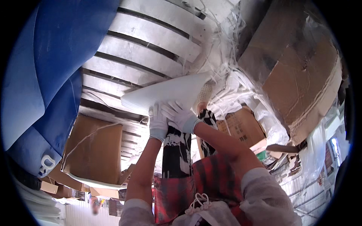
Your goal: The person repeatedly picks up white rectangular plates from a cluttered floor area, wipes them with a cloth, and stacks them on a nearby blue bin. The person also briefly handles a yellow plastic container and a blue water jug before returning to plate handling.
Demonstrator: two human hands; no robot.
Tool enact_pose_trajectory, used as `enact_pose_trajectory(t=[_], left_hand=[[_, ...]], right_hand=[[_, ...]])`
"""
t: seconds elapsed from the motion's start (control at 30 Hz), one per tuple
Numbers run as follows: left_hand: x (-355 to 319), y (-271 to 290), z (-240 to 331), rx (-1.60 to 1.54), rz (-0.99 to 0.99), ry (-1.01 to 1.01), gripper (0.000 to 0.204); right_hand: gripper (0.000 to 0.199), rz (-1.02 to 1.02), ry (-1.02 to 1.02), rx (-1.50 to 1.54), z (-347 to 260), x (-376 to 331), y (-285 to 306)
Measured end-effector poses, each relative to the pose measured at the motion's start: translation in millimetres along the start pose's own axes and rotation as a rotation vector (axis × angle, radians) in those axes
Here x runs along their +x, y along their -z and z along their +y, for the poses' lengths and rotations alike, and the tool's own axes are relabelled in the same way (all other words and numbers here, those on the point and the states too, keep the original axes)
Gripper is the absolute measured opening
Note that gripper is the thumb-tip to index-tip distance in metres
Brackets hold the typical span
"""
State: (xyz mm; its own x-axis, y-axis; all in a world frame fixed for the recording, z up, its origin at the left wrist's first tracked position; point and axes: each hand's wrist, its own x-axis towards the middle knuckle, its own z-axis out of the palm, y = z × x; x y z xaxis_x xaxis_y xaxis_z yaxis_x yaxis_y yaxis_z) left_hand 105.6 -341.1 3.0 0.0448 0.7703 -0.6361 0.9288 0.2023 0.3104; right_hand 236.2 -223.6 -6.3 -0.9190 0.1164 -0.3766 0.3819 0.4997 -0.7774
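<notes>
- locate white ribbed sheet [167, 90] at centre of view: lying bowed over white slats [141, 47], with near edge toward body.
- find left hand [158, 123], in white glove, on near edge of sheet; find right hand [181, 115], also gloved, just beside and slightly farther along.
- read fingers of both hands as extended and laid on sheet, not curled round it; cannot tell position of left thumb.
- note beige perforated shoe [204, 93] close against right end of sheet; cannot tell whether touching.
- judge work as under way: sheet laid out, both hands in contact.
- count as not yet done: letting go of sheet. cannot tell how much else is left, with underside of sheet hidden.
- note surroundings: blue sheeting [71, 41] at left of slats; brown carton [96, 145] below blue sheeting, toward body; second carton [241, 126] right of legs; large cardboard piece [301, 84] at far right; clear plastic wrap [272, 126] between second carton and large cardboard piece.
- treat sheet as light and flexible, judging by bowed shape.
</notes>
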Motion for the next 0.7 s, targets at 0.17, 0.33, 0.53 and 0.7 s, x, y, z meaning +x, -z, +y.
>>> enact_pose_trajectory(t=[0.17,0.33,0.53,0.7], left_hand=[[22,18,-8,-0.002,-0.071,-0.039,0.060],[94,109,-44,0.025,0.206,0.048,0.074],[194,97,-144,-0.177,0.212,0.065,0.073],[71,37,-51,-0.766,0.037,0.243,0.053]], right_hand=[[0.066,0.028,-0.022,0.003,19,9,-4],[0.047,0.541,0.071,0.133,53,82,124],[0.042,0.209,-0.431,0.666,77,147,180],[0.047,0.421,0.178,0.158,25,46,98]])
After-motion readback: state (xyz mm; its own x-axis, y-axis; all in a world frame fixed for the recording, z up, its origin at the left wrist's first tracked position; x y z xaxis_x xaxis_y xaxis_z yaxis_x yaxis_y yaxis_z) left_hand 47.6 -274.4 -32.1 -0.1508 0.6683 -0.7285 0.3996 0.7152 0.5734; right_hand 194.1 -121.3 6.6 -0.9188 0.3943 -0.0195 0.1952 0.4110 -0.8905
